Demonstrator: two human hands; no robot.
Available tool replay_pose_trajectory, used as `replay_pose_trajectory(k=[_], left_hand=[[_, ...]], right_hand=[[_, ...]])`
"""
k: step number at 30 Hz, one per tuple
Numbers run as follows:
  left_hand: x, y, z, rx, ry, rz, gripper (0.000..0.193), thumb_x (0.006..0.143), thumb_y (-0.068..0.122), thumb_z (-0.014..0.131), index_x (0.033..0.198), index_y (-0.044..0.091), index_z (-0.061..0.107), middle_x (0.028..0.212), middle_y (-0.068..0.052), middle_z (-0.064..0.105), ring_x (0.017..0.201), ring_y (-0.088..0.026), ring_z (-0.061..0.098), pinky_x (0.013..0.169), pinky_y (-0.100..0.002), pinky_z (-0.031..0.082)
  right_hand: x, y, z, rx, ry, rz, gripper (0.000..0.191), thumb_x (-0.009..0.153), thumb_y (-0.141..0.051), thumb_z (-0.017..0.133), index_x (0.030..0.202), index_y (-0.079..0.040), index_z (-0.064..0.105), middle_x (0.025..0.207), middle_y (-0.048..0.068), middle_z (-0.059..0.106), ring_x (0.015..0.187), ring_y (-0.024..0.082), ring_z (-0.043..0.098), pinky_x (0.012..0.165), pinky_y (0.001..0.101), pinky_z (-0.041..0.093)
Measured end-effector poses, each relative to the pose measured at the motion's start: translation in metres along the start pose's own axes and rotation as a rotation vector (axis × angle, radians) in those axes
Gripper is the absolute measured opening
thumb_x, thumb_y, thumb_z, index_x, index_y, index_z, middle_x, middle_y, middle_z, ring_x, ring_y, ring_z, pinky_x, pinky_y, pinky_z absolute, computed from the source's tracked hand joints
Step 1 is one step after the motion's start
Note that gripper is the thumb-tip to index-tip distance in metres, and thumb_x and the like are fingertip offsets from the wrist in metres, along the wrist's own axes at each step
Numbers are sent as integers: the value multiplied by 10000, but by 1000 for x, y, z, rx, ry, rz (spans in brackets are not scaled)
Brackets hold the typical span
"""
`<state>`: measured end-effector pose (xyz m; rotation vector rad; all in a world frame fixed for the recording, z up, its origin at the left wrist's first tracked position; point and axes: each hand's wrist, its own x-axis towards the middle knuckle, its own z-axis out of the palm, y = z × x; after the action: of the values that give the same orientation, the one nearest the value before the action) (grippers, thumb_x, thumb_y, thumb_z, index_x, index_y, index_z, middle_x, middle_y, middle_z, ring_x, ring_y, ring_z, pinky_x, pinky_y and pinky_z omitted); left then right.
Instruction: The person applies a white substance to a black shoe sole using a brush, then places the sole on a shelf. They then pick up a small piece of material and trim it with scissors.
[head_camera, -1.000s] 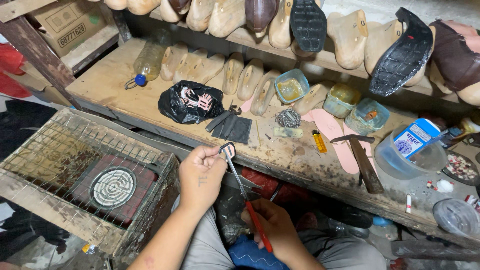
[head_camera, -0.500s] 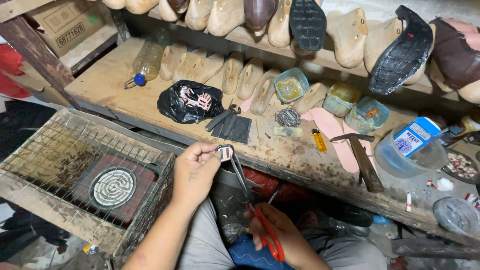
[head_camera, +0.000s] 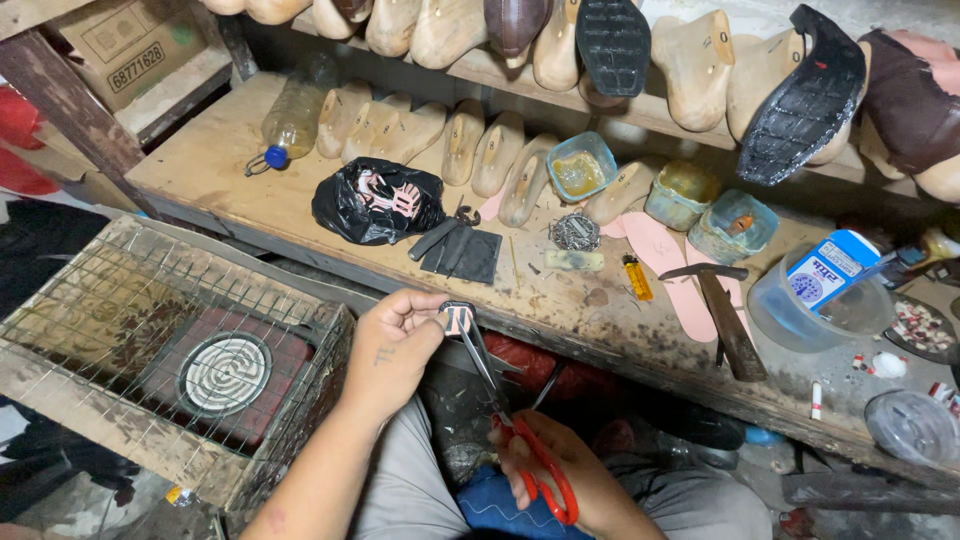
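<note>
My left hand (head_camera: 392, 342) pinches a small dark strap piece (head_camera: 458, 319) with pale bands, held up in front of the workbench edge. My right hand (head_camera: 560, 472) grips red-handled scissors (head_camera: 520, 440); their long metal blades reach up and left to the strap piece and touch its lower edge. Both hands hover over my lap, below the wooden workbench (head_camera: 250, 190).
A wire-topped wooden box with a round coil heater (head_camera: 220, 372) stands at my left. The bench carries a black plastic bag (head_camera: 375, 200), dark pieces (head_camera: 462, 252), a hammer (head_camera: 725, 310), a yellow lighter (head_camera: 637, 277), glue tubs (head_camera: 580, 165), a plastic bottle (head_camera: 292, 115) and wooden shoe lasts (head_camera: 460, 140).
My right hand has shifted its grip down onto the red scissor handles, and the blades have swung up to the strap piece. My left hand has stayed nearly still.
</note>
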<state>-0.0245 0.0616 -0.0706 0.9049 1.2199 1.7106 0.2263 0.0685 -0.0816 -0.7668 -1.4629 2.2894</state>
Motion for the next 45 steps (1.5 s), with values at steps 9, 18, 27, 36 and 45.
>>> replay_pose_trajectory(k=[9, 18, 27, 36, 45], left_hand=[[-3, -5, -5, 88, -56, 36, 270, 910, -82, 595, 1169, -57, 666, 979, -98, 753, 864, -102, 684, 805, -235, 536], [2, 3, -8, -74, -103, -85, 234, 908, -52, 574, 1125, -49, 660, 1014, -92, 762, 907, -120, 707, 853, -260, 556], [2, 15, -14, 41, -169, -112, 239, 958, 25, 596, 1162, -23, 710, 1036, -64, 769, 912, -85, 689, 829, -232, 538], [1, 21, -17, 96, -153, -129, 244, 942, 43, 631, 1156, -10, 736, 1012, -47, 769, 835, -74, 643, 756, -233, 510], [0, 25, -17, 49, -180, -154, 245, 955, 51, 630, 1162, -28, 734, 1026, -83, 791, 841, -87, 652, 754, -238, 508]], right_hand=[[0, -3, -3, -92, 66, 67, 285, 976, -216, 588, 1122, 27, 610, 655, 56, 584, 543, 132, 561, 541, 260, 476], [1, 7, -12, -84, -47, -90, 328, 1011, -248, 611, 1168, 39, 600, 688, 51, 589, 604, 118, 553, 603, 247, 460], [-1, -4, -12, -15, 18, 76, 306, 972, -246, 596, 1106, 29, 616, 673, 49, 593, 509, 116, 553, 481, 244, 449], [2, -4, -9, -246, 202, 178, 214, 920, -244, 671, 983, -39, 680, 644, 4, 608, 478, 78, 570, 420, 235, 453], [2, -4, -7, -235, 234, 203, 202, 897, -235, 701, 972, -47, 692, 632, -1, 610, 470, 78, 570, 413, 234, 444]])
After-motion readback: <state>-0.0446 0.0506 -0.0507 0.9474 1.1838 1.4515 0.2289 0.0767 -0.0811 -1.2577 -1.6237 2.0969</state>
